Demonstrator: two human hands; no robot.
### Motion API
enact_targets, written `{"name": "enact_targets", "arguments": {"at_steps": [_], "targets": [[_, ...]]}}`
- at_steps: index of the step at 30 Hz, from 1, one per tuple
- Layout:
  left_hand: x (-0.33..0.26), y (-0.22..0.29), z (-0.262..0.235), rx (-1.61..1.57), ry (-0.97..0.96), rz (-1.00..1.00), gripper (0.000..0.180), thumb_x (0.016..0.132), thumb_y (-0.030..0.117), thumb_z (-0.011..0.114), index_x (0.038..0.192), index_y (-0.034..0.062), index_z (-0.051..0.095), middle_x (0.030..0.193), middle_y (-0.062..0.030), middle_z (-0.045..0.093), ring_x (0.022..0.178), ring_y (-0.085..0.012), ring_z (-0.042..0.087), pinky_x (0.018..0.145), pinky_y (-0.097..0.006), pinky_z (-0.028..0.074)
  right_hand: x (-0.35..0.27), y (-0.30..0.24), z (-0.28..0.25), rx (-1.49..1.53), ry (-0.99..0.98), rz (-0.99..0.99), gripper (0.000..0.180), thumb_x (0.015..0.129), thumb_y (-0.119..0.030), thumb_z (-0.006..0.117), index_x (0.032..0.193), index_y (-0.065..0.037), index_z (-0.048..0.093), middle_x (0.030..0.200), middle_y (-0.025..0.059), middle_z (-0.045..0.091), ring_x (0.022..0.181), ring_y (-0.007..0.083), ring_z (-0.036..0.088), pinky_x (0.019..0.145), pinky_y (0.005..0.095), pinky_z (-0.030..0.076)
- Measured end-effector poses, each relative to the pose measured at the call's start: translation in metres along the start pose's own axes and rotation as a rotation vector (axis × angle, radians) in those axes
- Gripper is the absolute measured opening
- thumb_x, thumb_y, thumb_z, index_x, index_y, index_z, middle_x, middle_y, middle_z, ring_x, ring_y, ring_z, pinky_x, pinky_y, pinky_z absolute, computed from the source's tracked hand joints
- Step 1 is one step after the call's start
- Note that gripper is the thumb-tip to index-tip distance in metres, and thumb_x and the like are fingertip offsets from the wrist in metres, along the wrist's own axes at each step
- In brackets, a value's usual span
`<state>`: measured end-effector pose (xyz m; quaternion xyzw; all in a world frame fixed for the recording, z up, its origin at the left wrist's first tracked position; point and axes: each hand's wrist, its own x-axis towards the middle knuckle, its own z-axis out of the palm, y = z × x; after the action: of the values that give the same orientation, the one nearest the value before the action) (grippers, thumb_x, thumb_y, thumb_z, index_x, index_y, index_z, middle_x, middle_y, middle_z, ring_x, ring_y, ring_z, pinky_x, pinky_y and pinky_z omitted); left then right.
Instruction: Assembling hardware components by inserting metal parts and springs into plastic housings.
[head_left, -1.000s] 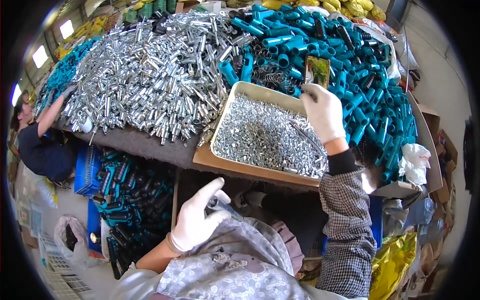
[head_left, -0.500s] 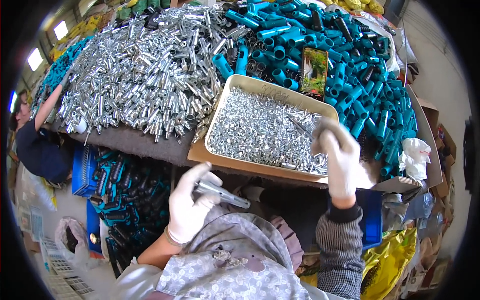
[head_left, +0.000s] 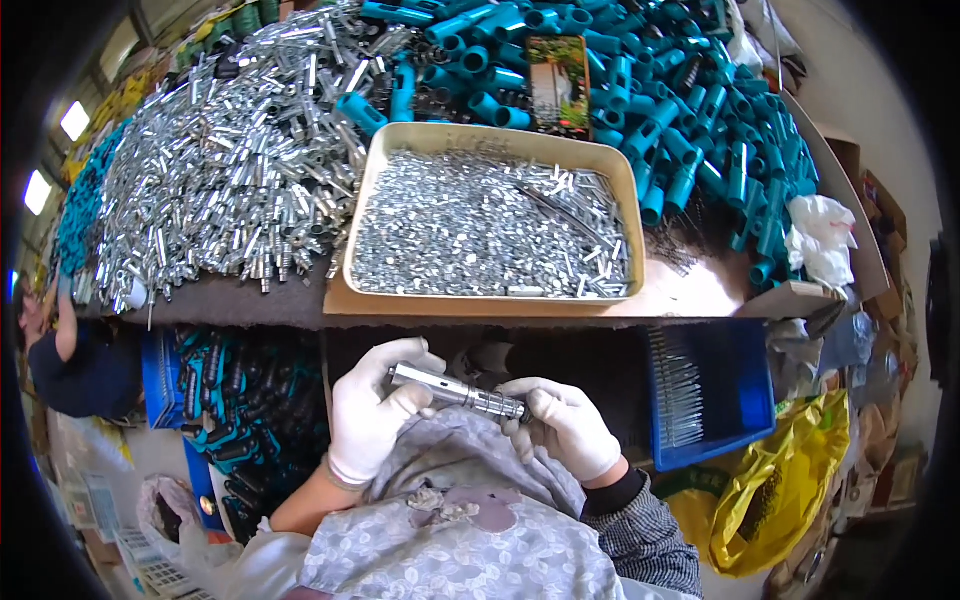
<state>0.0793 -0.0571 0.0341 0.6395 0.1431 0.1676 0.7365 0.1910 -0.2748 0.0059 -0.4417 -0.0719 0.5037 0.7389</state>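
Both hands wear white gloves and meet in front of my apron. My left hand [head_left: 372, 410] is closed around the plain end of a silver metal tube [head_left: 452, 388], which lies tilted, its right end lower. Toward the right the tube has a narrower, ringed section with a dark tip. At that end my right hand [head_left: 572, 424] is closed, thumb and fingers gripping the tip; the fingers partly hide it. Just beyond the hands, on the bench, a cream tray [head_left: 358, 270] holds many tiny silver pins. A thin dark tool, like tweezers [head_left: 565, 215], rests on them.
Heaped silver metal parts [head_left: 230, 180] lie left of the tray, teal tubes [head_left: 690, 150] behind and right. A phone [head_left: 559, 85] leans among them. Below the bench are a blue bin [head_left: 720, 400] with metal rods and black-and-teal parts [head_left: 240, 390]. Another person [head_left: 80, 365] is at far left.
My right hand has come down from the tray to the tube's right end. The tube now shows a ringed section there. The view has shifted, and the dark tool lies in the tray.
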Motion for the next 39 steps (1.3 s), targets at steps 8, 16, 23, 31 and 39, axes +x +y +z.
{"name": "enact_targets", "arguments": {"at_steps": [8, 16, 23, 31, 39], "targets": [[0.018, 0.006, 0.009, 1.035, -0.686, 0.399, 0.041, 0.082, 0.035, 0.077, 0.115, 0.0116, 0.071, 0.083, -0.0080, 0.066, 0.072, -0.0274, 0.067, 0.064, -0.036, 0.053, -0.010, 0.013, -0.014, -0.082, 0.128, 0.147, 0.034, 0.103, -0.025, 0.050, 0.117, 0.002, 0.066, 0.081, 0.0042, 0.066, 0.054, 0.0081, 0.053, 0.050, 0.0198, 0.042], [0.012, -0.016, 0.027, 0.922, -0.750, 0.404, 0.027, 0.077, 0.023, 0.082, 0.100, 0.0094, 0.076, 0.079, -0.0073, 0.070, 0.068, -0.0231, 0.069, 0.061, -0.033, 0.053, -0.027, 0.037, -0.066, -0.510, 0.122, -0.264, 0.036, 0.105, -0.032, 0.047, 0.113, -0.002, 0.066, 0.077, 0.0065, 0.068, 0.055, 0.0097, 0.059, 0.050, 0.0212, 0.046], [-0.002, -0.026, 0.025, 0.590, -0.522, -0.127, 0.031, 0.082, -0.001, 0.068, 0.113, -0.0066, 0.064, 0.097, -0.0100, 0.072, 0.089, -0.0125, 0.067, 0.080, -0.028, 0.054, -0.087, -0.007, -0.265, -1.310, 1.148, -0.365, 0.018, 0.087, -0.019, 0.064, 0.091, -0.005, 0.075, 0.080, 0.0179, 0.070, 0.077, 0.0360, 0.069, 0.072, 0.0417, 0.055], [-0.008, -0.032, 0.026, 0.635, -0.460, 0.004, 0.034, 0.079, -0.001, 0.073, 0.112, -0.0027, 0.070, 0.099, -0.0149, 0.074, 0.091, -0.0218, 0.072, 0.081, -0.031, 0.054, -0.119, 0.043, -0.301, -1.921, 0.819, -0.149, 0.008, 0.073, -0.010, 0.068, 0.080, -0.012, 0.071, 0.086, 0.0107, 0.066, 0.089, 0.0342, 0.064, 0.076, 0.0449, 0.054], [-0.009, -0.029, 0.031, 0.439, -0.335, -0.323, 0.034, 0.083, 0.002, 0.070, 0.117, -0.0025, 0.070, 0.099, -0.0138, 0.074, 0.085, -0.0183, 0.069, 0.077, -0.030, 0.053, -0.115, 0.041, -0.288, -2.151, 0.732, 0.121, 0.014, 0.075, -0.009, 0.064, 0.087, -0.011, 0.071, 0.086, 0.0130, 0.067, 0.087, 0.0329, 0.067, 0.074, 0.0444, 0.056]]}}
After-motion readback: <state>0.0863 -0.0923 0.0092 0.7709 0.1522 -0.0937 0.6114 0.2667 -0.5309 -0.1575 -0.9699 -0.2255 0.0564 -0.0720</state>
